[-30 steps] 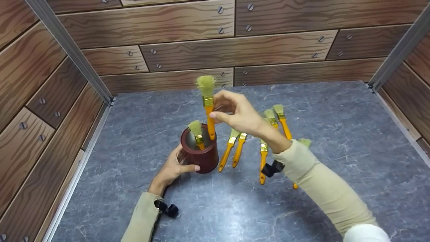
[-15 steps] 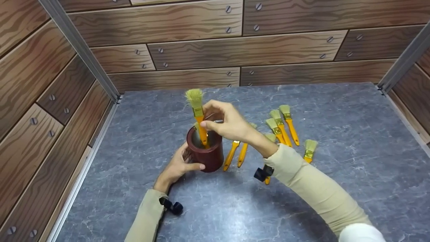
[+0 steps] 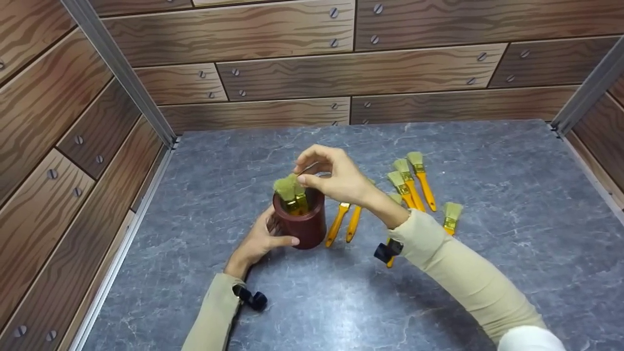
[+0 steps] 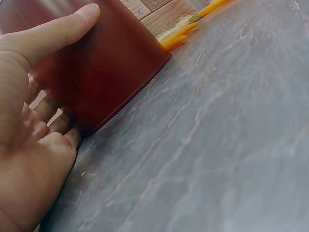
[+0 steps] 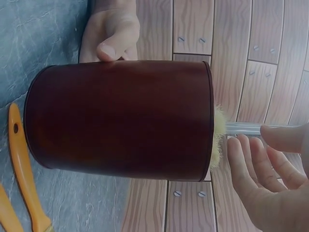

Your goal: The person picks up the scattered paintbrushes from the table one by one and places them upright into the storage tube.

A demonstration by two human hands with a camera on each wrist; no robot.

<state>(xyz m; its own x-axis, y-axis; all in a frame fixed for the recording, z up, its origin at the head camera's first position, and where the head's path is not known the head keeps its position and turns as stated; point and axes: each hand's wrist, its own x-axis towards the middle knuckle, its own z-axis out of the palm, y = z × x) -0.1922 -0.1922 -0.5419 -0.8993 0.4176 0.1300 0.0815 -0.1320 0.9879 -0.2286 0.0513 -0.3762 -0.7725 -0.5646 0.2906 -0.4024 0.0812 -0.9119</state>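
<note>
A dark red cylindrical cup (image 3: 302,231) stands upright on the table, and my left hand (image 3: 258,239) holds it from the left. In the left wrist view the thumb (image 4: 58,36) lies along the cup wall while the other fingers go behind it. Inside the cup are paintbrushes (image 3: 291,190) with pale bristles up, rising just over the rim; their handles are hidden. Right above the rim hovers my right hand (image 3: 341,178). Its thumb and fingers are apart with nothing between them, as the right wrist view shows beside the bristle tips (image 5: 218,137).
Several orange-handled paintbrushes lie right of the cup, including a near brush (image 3: 336,226), a far brush (image 3: 423,183) and a brush (image 3: 451,217) by the right sleeve. The right forearm covers part of some. Wood-patterned walls (image 3: 282,78) enclose the grey marbled table (image 3: 312,302).
My right hand lowered a paintbrush handle-first into the cup and let go of it. The brush dropped until only its bristle end shows. The left hand keeps its hold on the cup.
</note>
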